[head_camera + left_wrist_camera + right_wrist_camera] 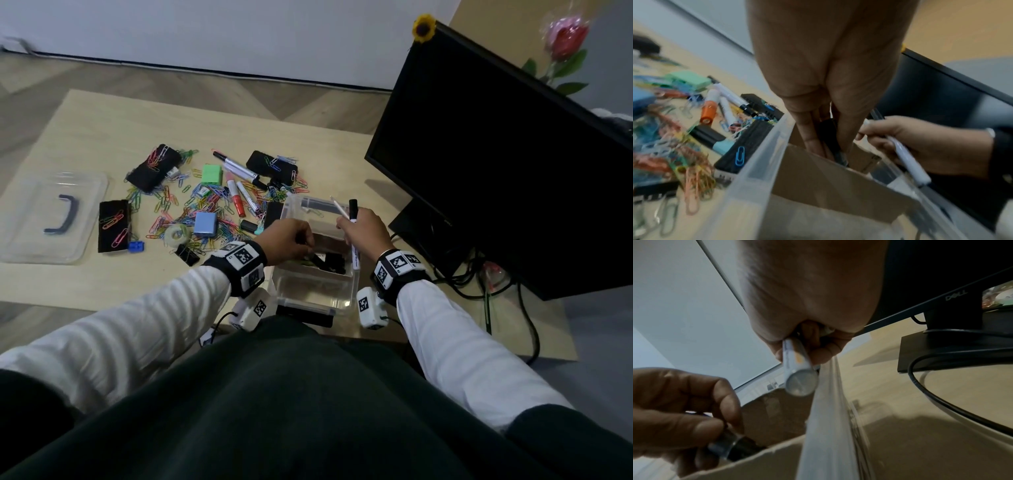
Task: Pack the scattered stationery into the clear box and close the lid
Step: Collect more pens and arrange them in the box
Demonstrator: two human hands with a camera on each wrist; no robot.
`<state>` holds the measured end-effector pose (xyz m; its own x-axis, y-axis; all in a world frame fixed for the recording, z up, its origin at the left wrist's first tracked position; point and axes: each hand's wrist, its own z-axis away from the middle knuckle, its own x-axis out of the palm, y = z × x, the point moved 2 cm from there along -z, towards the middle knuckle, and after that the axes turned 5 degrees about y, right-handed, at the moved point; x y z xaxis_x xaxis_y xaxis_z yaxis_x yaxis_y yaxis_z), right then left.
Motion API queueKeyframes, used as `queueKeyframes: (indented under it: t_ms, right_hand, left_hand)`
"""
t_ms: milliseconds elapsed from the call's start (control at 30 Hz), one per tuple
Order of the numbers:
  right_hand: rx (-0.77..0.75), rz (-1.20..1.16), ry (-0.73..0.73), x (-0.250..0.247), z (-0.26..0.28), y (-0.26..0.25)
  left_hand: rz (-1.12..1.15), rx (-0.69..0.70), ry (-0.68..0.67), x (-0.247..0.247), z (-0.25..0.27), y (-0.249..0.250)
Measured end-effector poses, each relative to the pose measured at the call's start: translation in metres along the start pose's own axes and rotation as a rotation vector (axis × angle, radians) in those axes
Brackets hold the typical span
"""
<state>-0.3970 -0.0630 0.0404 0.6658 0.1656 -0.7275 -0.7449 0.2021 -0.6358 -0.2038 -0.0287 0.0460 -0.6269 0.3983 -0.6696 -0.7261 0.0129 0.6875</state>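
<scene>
The clear box [310,205] stands at the table's near edge with a brown cardboard insert [830,177] inside. My left hand [303,244] reaches into it and pinches a dark marker [831,141], whose dark end shows in the right wrist view [740,447]. My right hand [346,224] hovers over the box's right rim, gripping a white marker with a black cap [353,214] and a thin white pen [337,205]. The clear lid [30,219] with its dark handle lies at the far left. Loose markers [236,197] and coloured paper clips [171,205] lie left of the box.
Black erasers [154,168], a green box [211,174], a blue box [205,223], a tape roll [176,234] and binder clips [187,254] lie scattered on the wooden table [96,130]. A black monitor [496,154] with its stand and cables stands just right of the box.
</scene>
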Motion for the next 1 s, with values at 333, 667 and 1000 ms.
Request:
queueKeyframes:
  t_ms: [333,667,1000]
  right_hand:
    - [0.005,0.020,-0.009,0.001,0.000,0.000]
    - [-0.013,0.032,-0.009,0.003,-0.001,0.002]
    - [-0.183,0.290,0.001,0.006,0.007,0.000]
  left_hand:
    - [-0.458,0.099,-0.105,0.021,-0.008,0.012]
    - [-0.473,0.135,-0.081,0.023,-0.010,0.008]
    - [-0.058,0.179,0.364,-0.009,-0.027,0.040]
